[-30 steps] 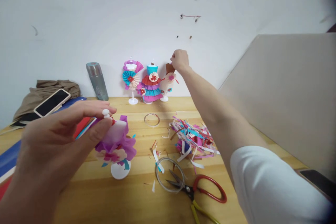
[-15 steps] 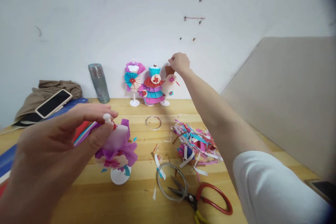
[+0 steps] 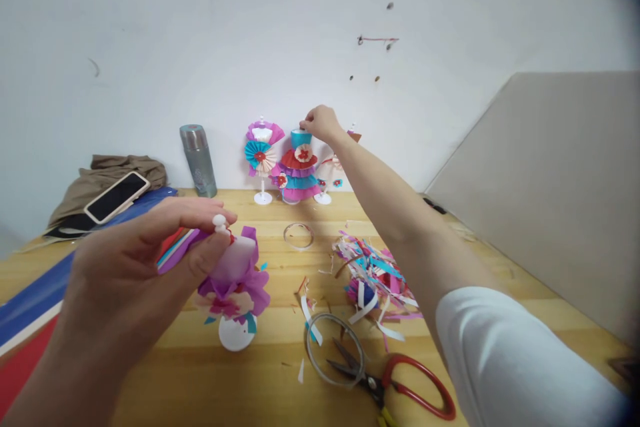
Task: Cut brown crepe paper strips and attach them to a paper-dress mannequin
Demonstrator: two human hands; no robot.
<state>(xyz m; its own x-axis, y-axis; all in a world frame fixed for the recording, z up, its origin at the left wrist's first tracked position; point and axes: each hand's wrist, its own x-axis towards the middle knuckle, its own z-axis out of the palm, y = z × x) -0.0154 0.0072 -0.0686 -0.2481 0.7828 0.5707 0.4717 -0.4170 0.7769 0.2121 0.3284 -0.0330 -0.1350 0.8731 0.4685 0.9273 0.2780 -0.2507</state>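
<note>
My left hand pinches the white neck knob of a small dress form between thumb and finger. The form wears purple paper ruffles with pink flowers and stands on a round white base on the table. At the back by the wall, my right hand has its fingers closed at the top of a mannequin in a tiered paper dress, turquoise above red, purple and blue frills. To its left stands a mannequin with a fan-shaped rosette. My forearm partly hides a cream-skirted mannequin on the right.
Red-handled scissors and a tape ring lie in front. Paper scraps are heaped under my right arm, with another ring beyond. A flask, phone, brown cloth and coloured paper sheets are on the left.
My right hand has moved left from the cream-skirted mannequin to the top of the middle one. The left hand keeps its pinch on the near form. The view has shifted slightly.
</note>
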